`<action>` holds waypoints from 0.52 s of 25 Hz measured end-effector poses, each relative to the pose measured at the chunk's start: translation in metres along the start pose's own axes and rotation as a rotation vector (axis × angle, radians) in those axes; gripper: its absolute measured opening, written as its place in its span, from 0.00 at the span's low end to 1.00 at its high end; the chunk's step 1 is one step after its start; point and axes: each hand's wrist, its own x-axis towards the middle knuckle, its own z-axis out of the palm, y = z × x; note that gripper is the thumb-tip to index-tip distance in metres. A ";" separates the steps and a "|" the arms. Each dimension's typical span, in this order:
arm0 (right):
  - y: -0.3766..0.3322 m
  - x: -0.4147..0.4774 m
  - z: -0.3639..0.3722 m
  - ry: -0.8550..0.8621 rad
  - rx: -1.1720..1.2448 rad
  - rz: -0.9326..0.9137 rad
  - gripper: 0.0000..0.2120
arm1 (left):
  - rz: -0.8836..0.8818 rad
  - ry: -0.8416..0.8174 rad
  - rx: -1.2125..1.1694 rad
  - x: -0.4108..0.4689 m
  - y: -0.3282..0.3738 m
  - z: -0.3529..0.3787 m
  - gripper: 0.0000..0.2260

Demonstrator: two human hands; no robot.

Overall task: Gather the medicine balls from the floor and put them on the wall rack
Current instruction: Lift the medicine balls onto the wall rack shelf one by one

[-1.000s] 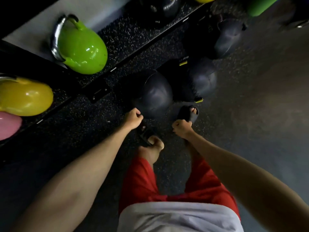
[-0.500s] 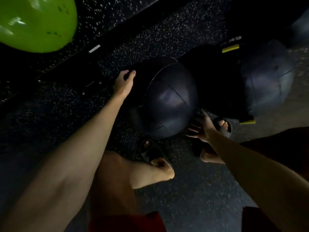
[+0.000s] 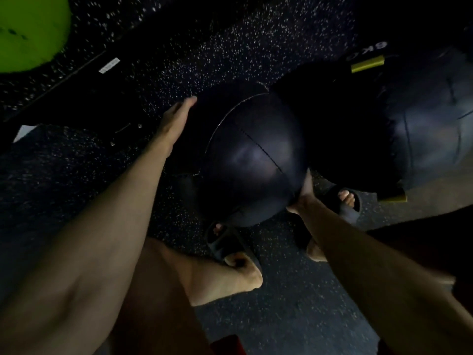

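shorts (image 3: 226,345): red, sliver at bottom edge, dim
left sandal (image 3: 225,245): dark slide, one wide strap, open toe
right sandal (image 3: 350,212): same dark slide, toes showing
left forearm (image 3: 122,213): bare
right forearm (image 3: 371,265): bare
left grip (image 3: 176,119): bare
right grip (image 3: 303,194): bare, mostly hidden

right hand (image 3: 304,197) fingers out of sight under the medicine ball (image 3: 253,160)

Sheen against grit
Your medicine ball (image 3: 253,160) looks smooth, seamed and faintly glossy; the floor (image 3: 204,47) at 12 o'clock is matt, speckled and grainy.
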 end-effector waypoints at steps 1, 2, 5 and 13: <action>0.004 -0.009 -0.005 0.014 0.029 0.015 0.29 | -0.001 -0.013 0.006 -0.009 0.002 -0.001 0.27; 0.006 -0.023 -0.009 0.006 0.058 0.019 0.29 | -0.003 -0.016 0.009 -0.021 0.005 -0.005 0.26; 0.013 -0.092 -0.026 0.086 0.039 0.038 0.26 | 0.004 -0.036 -0.001 -0.079 0.015 -0.023 0.29; -0.006 -0.344 -0.035 0.150 0.072 -0.099 0.23 | -0.005 -0.072 -0.151 -0.299 0.072 -0.095 0.25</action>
